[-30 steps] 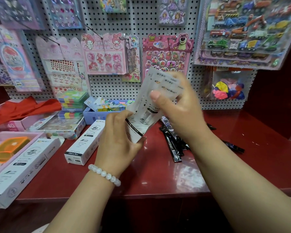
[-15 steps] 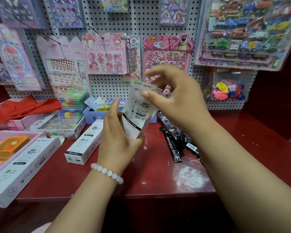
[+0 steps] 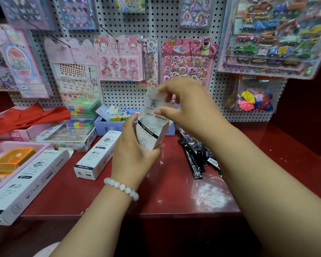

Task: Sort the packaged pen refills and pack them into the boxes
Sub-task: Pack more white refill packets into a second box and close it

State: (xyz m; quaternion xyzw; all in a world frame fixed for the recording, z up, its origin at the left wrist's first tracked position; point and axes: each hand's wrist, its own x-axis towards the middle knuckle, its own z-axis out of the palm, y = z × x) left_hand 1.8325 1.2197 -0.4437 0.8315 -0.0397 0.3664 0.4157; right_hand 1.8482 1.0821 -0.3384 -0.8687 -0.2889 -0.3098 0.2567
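Observation:
My left hand (image 3: 132, 154) grips a white refill box (image 3: 152, 134) held upright above the red counter, its top end open. My right hand (image 3: 189, 106) pinches the box's raised top flap (image 3: 154, 101) between thumb and fingers. A pile of black packaged pen refills (image 3: 198, 156) lies on the counter just right of the box, partly hidden by my right forearm. Two more white refill boxes lie flat on the counter: one (image 3: 97, 155) left of my left hand, a longer one (image 3: 26, 184) at the near left edge.
A blue tray (image 3: 107, 127) of small items stands behind the held box. Stacked colourful cases (image 3: 82, 112), a red cloth (image 3: 26, 117) and pink trays (image 3: 0, 164) crowd the left. A pegboard (image 3: 133, 93) hung with sticker packs backs the red counter (image 3: 174, 191).
The held box has dropped lower and shifted slightly left. My right hand moved from gripping its upper part to pinching the opened top flap.

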